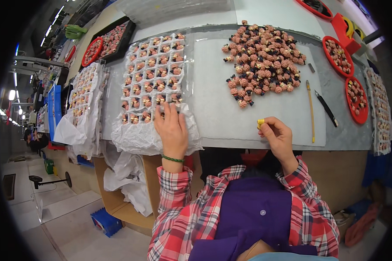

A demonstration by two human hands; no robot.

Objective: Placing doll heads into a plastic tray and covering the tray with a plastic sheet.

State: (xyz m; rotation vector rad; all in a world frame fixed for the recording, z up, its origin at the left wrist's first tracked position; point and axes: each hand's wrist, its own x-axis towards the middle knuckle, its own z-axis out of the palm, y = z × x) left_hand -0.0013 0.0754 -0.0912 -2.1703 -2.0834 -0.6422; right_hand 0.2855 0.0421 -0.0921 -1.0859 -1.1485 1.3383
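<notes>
Fingers of the left hand [173, 130] lie flat on the clear cell tray [154, 74], light and flimsy; right hand [278, 137], at 3 o'clock, pinches a small yellow piece [260, 123], probably light and hard.

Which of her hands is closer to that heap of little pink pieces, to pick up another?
Probably the right hand: it lies on the white mat just below the pink heap, while the left hand rests on the compartment tray.
</notes>
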